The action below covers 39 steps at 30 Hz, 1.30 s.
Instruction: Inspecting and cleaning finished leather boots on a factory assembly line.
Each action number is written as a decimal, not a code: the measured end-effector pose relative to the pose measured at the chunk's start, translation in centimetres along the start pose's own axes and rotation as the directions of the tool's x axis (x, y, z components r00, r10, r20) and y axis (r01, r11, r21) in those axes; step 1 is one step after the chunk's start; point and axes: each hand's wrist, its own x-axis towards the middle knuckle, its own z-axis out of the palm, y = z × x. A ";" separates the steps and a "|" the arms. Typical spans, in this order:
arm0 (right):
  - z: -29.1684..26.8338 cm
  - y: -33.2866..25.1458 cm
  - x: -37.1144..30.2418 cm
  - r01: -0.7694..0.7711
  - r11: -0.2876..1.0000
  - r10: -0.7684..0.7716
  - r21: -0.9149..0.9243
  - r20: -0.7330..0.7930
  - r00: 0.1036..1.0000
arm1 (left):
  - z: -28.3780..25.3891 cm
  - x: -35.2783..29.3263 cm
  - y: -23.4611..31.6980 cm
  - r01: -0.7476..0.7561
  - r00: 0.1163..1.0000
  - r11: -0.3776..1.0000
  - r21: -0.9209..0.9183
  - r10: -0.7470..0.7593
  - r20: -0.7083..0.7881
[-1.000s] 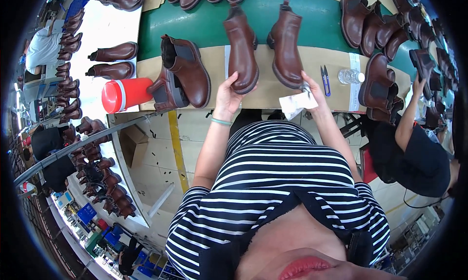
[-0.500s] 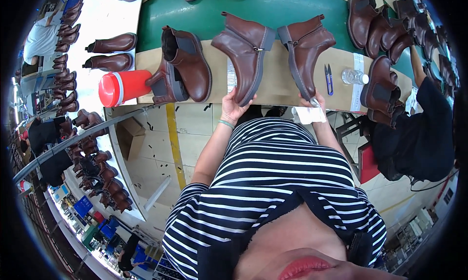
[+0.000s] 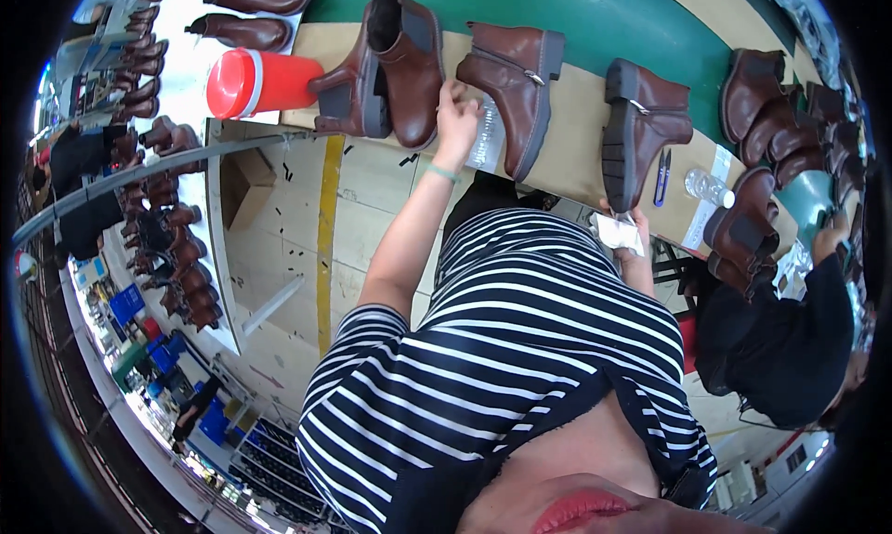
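Observation:
My left hand (image 3: 457, 123) is off the boots with its fingers apart, between a standing brown ankle boot (image 3: 409, 79) and a zipped brown boot (image 3: 511, 88) lying on its side. Its palm side is partly hidden. At the table's near edge, my right hand (image 3: 639, 257) holds a white cloth (image 3: 617, 234). Some of its fingers reach the toe of another zipped boot (image 3: 639, 130), which is tilted so its dark tread shows. Left of the standing boot, its mate (image 3: 348, 92) lies on its side.
A red jug (image 3: 265, 83) stands at left. Purple-handled thread snips (image 3: 662, 178) and a clear bottle (image 3: 708, 188) are at right, before more brown boots (image 3: 748, 223). A metal rail (image 3: 167, 169) crosses at left. A co-worker in black (image 3: 776, 334) sits at right.
My left hand has let go of the left zipped boot's toe and moved left of it. The right zipped boot has turned to show its tread. The whole view has shifted.

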 end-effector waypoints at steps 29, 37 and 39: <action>4.5 -9.0 -3.8 0.394 0.669 -0.652 -0.631 -0.243 0.718 | 1.9 1.1 8.0 -0.281 0.767 0.947 -0.158 0.321 0.556; 17.7 -8.0 -5.9 0.533 0.558 -0.502 -0.636 0.253 0.827 | 4.5 1.9 9.6 -0.091 0.872 0.996 0.011 0.074 0.484; 19.7 -7.7 -5.1 0.529 0.615 -0.407 -0.584 0.340 0.848 | 5.4 1.8 10.8 -0.105 0.868 0.994 0.029 0.077 0.490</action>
